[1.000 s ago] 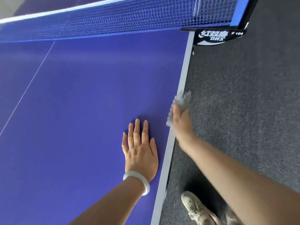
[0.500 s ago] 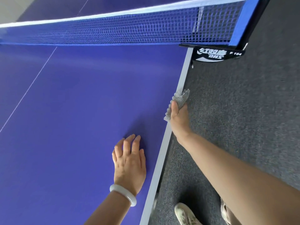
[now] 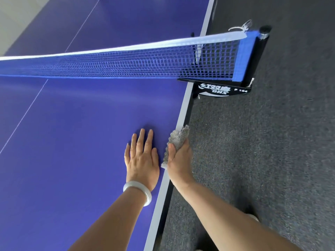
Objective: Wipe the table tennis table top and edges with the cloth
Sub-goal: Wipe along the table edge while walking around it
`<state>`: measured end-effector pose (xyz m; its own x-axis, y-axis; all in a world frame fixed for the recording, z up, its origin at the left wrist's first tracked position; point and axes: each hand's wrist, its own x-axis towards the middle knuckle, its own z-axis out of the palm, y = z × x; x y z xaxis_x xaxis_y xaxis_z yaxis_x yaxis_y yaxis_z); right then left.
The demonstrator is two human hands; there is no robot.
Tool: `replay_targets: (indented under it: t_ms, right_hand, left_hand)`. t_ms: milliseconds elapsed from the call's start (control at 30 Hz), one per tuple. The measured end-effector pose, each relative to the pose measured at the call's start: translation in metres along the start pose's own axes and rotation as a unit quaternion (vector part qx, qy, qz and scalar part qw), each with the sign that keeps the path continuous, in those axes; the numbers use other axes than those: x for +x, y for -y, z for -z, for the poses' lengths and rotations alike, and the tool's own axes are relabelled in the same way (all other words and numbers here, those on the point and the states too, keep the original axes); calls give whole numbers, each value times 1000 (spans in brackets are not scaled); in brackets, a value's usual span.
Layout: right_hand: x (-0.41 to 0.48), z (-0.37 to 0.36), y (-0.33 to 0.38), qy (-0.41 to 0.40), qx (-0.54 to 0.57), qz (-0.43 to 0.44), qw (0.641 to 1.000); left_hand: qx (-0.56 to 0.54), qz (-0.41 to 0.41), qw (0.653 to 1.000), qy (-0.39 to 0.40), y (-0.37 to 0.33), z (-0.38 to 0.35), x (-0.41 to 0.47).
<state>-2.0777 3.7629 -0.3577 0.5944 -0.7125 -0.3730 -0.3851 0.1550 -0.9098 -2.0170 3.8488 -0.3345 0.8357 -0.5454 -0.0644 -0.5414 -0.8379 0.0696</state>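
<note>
The right hand (image 3: 179,163) is gripping the grey cloth (image 3: 176,139) against the table (image 3: 72,142) edge, while the left hand (image 3: 141,163), at its nine o'clock, is lying spread flat.

I am looking through one camera riding on the person's head. It is pointing forward and down along the right edge of the tabletop (image 3: 72,142). It is sitting close above the left hand (image 3: 141,160) and the right hand (image 3: 178,160), with the net (image 3: 126,64) farther ahead and the floor (image 3: 272,160) on the right.
</note>
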Motion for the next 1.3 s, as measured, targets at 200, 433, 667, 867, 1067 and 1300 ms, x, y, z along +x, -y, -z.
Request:
replay_targets:
  t_ms: [200,433,667,867,1067,1300]
  right_hand:
    - [103,15,44,-18,74,-45,996]
    - [144,26,56,-8,65,-50,997]
    - [112,12,38,6,116,-75,990]
    - [160,28,62,-4,96,-79,992]
    - [11,-4,2,-7,150,32,988]
    - [92,16,27,39,188,-38,981]
  left_hand:
    - [-8,16,1000,4,-4,4,-1]
    - [-12,20,1000,9,-7,7,-2]
    - [-16,23,999,15,-8,10,-1]
    - [-26,26,999,12,-10,11,-1]
    - [-19,18,999,20,-8,9,-1]
    - [-22,17,999,19,-6,10,-1]
